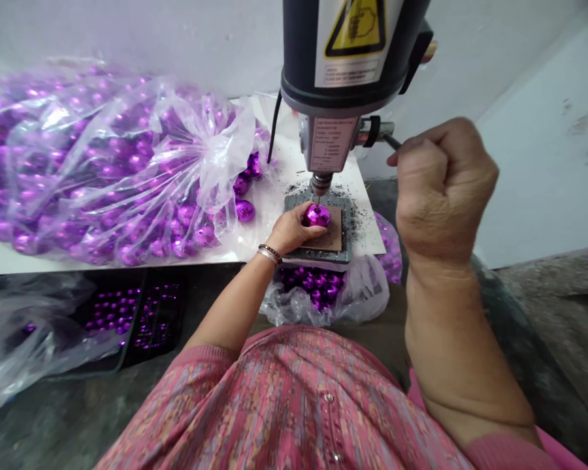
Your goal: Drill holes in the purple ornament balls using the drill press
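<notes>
My left hand (296,230) grips a shiny purple faceted ball (316,215) between thumb and fingers. The ball sits on a brown board (330,240) on the grey base (289,207) of a bench drill press (326,140). Right above the ball is the thin drill bit (318,200); whether its tip has entered the ball I cannot tell. My right hand (443,189) is closed around the drill's feed lever (392,140), to the right of the machine. Dark shavings lie around the base.
On the white table (4,256), a big clear bag of purple balls (112,163) spreads to the left, with loose balls (245,210) at its mouth. An open plastic bag (365,290) of balls hangs below the table edge. Crates (127,326) with purple pieces stand lower left. A black cable (274,127) hangs beside the drill.
</notes>
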A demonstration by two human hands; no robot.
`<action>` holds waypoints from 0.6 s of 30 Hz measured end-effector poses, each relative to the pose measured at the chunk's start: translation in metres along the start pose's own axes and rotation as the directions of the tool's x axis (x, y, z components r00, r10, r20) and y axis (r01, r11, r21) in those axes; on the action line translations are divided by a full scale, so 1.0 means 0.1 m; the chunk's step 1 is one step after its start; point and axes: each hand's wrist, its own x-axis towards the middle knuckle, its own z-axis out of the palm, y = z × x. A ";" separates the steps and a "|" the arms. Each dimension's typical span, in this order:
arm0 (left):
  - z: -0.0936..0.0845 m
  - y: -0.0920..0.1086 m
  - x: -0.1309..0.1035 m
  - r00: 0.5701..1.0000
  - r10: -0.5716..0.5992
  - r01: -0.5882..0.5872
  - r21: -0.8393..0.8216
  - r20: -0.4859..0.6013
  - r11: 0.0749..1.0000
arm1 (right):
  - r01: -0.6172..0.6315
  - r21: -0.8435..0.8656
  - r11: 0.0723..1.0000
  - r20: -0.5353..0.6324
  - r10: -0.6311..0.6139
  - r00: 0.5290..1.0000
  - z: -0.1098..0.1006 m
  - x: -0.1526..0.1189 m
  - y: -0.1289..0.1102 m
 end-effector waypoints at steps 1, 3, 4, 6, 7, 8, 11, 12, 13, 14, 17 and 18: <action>0.00 0.00 0.00 1.000 0.004 -0.004 0.002 0.001 1.000 | 0.011 -0.001 1.000 -0.013 -0.011 1.000 0.01 -0.02 0.03; 0.00 0.00 0.01 1.000 0.008 -0.009 0.007 0.001 1.000 | 0.029 -0.007 1.000 -0.032 -0.029 0.999 0.04 -0.06 0.08; 0.00 -0.01 0.01 1.000 0.011 -0.011 0.012 0.001 1.000 | 0.036 -0.012 0.999 -0.037 -0.036 0.999 0.04 -0.07 0.10; 0.01 -0.02 0.01 1.000 0.015 -0.015 0.017 -0.001 1.000 | 0.051 -0.024 0.998 -0.049 -0.052 0.997 0.05 -0.09 0.13; 0.01 -0.03 0.01 1.000 0.017 -0.017 0.018 0.000 1.000 | 0.060 -0.031 0.998 -0.054 -0.061 0.997 0.05 -0.10 0.15; 0.01 -0.03 0.01 1.000 0.021 -0.021 0.017 0.001 1.000 | 0.070 -0.038 0.997 -0.056 -0.072 0.996 0.05 -0.11 0.17; 0.03 -0.04 0.01 1.000 0.022 -0.022 0.009 -0.006 1.000 | 0.098 -0.052 0.994 -0.059 -0.102 0.993 0.06 -0.15 0.24; 0.03 -0.05 0.01 1.000 0.021 -0.021 0.006 -0.007 1.000 | 0.107 -0.054 0.993 -0.062 -0.110 0.992 0.06 -0.16 0.26; 0.03 -0.05 0.01 1.000 0.018 -0.018 0.001 -0.010 1.000 | 0.114 -0.055 0.992 -0.066 -0.118 0.991 0.07 -0.18 0.29; 0.03 -0.05 0.00 1.000 0.017 -0.017 -0.004 -0.013 1.000 | 0.118 -0.057 0.991 -0.069 -0.122 0.990 0.07 -0.19 0.32; 0.03 -0.05 -0.01 1.000 0.021 -0.021 -0.010 -0.015 1.000 | 0.129 -0.054 0.990 -0.083 -0.133 0.988 0.10 -0.21 0.39; 0.03 -0.05 -0.01 1.000 0.023 -0.023 -0.010 -0.016 1.000 | 0.134 -0.051 0.990 -0.087 -0.138 0.987 0.11 -0.22 0.41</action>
